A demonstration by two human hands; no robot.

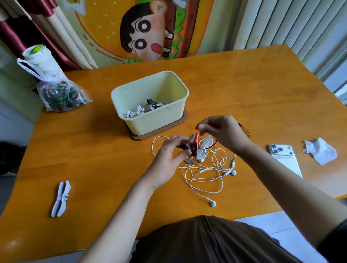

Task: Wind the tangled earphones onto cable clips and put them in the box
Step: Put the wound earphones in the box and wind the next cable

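Observation:
My left hand [171, 152] grips a grey cable clip [191, 140] with a red-black earphone cable [195, 145] partly wound round it. My right hand [220, 132] pinches that red cable just above the clip. Under both hands lies a tangle of white earphones [207, 175] on the table, with a second white clip [205, 147] resting in it. The pale yellow box [157, 120] stands behind the hands and holds several wound earphones [141, 110]. A spare white clip [60, 198] lies at the left.
The wooden table [258, 96] carries a white phone [284, 157] and a crumpled tissue [319, 151] at the right. A plastic bag [61, 94] with a paper roll sits at the back left. The box stands on a brown lid [185, 118].

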